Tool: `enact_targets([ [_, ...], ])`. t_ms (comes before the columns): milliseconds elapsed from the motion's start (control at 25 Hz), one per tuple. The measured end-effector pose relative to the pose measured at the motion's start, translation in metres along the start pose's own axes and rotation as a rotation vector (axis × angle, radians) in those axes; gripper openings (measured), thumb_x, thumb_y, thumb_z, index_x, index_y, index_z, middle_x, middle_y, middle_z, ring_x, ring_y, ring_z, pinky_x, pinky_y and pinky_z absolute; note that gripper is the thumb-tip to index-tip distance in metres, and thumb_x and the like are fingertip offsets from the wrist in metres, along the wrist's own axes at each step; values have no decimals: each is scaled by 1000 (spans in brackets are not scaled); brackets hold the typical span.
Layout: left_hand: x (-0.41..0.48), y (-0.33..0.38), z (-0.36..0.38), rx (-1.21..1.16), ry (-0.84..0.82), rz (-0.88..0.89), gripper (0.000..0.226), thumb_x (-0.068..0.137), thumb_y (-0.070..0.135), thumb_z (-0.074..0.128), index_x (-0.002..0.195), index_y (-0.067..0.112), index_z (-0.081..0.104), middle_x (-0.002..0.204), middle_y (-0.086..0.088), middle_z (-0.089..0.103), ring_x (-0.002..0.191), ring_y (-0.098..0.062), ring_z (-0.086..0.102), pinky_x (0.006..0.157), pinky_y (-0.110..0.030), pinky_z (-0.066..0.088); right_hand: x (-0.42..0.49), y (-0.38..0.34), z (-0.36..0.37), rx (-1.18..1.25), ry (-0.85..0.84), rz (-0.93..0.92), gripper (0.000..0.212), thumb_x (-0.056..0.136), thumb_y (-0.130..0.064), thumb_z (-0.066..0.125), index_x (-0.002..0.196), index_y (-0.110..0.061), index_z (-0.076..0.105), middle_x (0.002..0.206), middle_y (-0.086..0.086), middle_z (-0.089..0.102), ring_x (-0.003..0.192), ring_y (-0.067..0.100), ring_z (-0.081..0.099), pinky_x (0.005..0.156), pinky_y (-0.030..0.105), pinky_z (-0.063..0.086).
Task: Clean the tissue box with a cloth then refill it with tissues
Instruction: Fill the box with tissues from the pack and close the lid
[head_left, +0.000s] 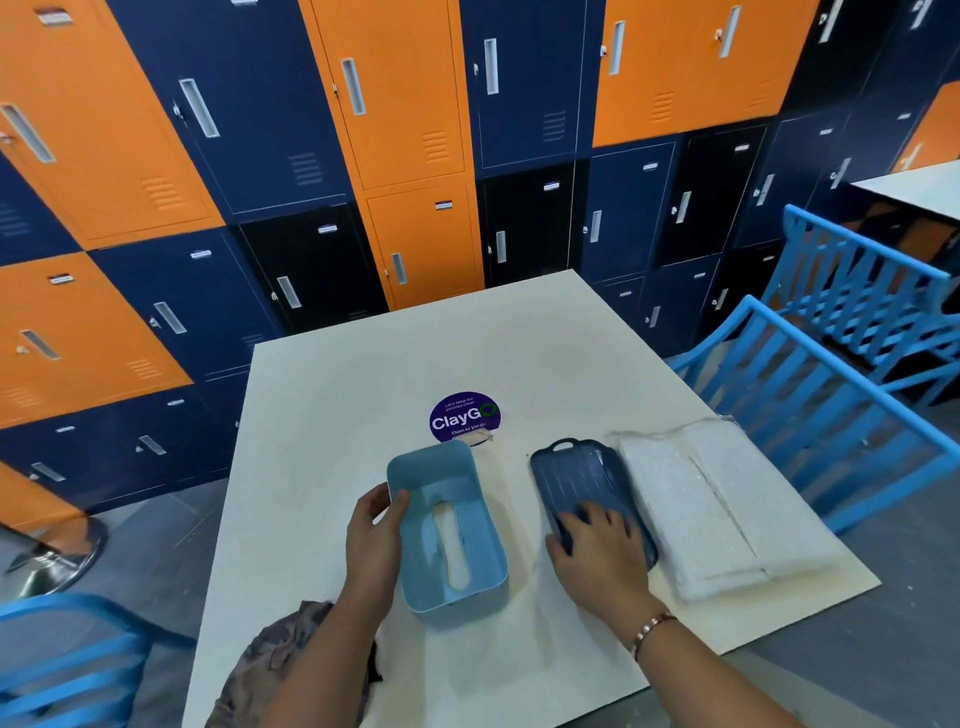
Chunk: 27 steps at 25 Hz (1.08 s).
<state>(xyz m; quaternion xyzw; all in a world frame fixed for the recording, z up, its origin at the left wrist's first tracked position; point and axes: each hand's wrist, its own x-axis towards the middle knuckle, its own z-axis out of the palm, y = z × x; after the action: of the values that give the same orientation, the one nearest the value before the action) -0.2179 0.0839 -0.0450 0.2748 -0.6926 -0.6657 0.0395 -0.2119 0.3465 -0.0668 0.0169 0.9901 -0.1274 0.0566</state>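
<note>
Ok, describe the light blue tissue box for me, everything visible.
The light blue tissue box looks like smooth plastic, a rectangular shell with rounded corners. It lies open side up on the white table, its long oval slot facing down so the tabletop shows through. Nothing is inside. The left hand grips its left wall, thumb over the rim. Its far end sits by the purple round sticker; the dark blue ribbed cover lies apart on its right.
</note>
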Motion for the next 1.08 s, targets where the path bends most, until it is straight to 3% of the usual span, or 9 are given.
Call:
enact_targets([
  [120, 0, 3, 0, 14, 47, 11, 30, 96, 32, 68, 124, 23, 62, 123, 1, 68, 110, -22, 67, 97, -47, 55, -11, -12, 2, 23, -94, -54, 46, 99, -54, 35, 137, -36, 55, 148, -2, 45, 133, 25, 38, 107, 45, 33],
  [360, -1, 7, 3, 27, 100, 22, 24, 98, 29, 66, 121, 20, 65, 121, 1, 69, 111, -22, 67, 96, -46, 55, -23, -21, 1, -1, -120, -173, 49, 99, -58, 30, 137, -38, 53, 147, -1, 44, 134, 25, 38, 101, 44, 35],
  [680, -11, 8, 6, 80, 154, 8, 28, 99, 31, 63, 125, 19, 63, 121, 1, 67, 108, -20, 67, 90, -41, 56, 4, -1, -9, 53, -205, -296, 50, 102, -60, 31, 142, -38, 49, 152, -3, 40, 138, 24, 34, 108, 40, 34],
  [800, -8, 10, 6, 101, 154, 9, 28, 99, 32, 64, 124, 19, 64, 122, 1, 68, 109, -20, 67, 91, -41, 56, 13, 8, -16, 234, -232, -333, 48, 104, -54, 37, 146, -34, 47, 159, -2, 32, 144, 21, 25, 113, 35, 30],
  [920, -9, 12, 6, 98, 140, -16, 30, 99, 34, 65, 124, 20, 62, 123, 0, 67, 109, -22, 67, 90, -42, 56, 22, 24, -36, 547, -87, -307, 41, 103, -38, 52, 142, -29, 52, 154, -4, 33, 140, 10, 24, 106, 21, 29],
  [1000, -15, 18, 5, 70, 177, -18, 29, 99, 35, 64, 125, 24, 59, 126, -1, 64, 111, -21, 65, 90, -44, 55, 30, 47, -50, 610, 41, -251, 34, 101, -30, 57, 135, -28, 57, 144, -6, 40, 132, 6, 28, 103, 23, 33],
  [1080, -23, 29, 4, 94, 264, 40, 25, 99, 34, 63, 123, 28, 59, 127, 2, 63, 118, -22, 61, 100, -46, 51, 37, 74, -59, 663, 121, -177, 31, 99, -23, 60, 129, -29, 61, 136, -7, 46, 128, 10, 35, 103, 34, 43],
])
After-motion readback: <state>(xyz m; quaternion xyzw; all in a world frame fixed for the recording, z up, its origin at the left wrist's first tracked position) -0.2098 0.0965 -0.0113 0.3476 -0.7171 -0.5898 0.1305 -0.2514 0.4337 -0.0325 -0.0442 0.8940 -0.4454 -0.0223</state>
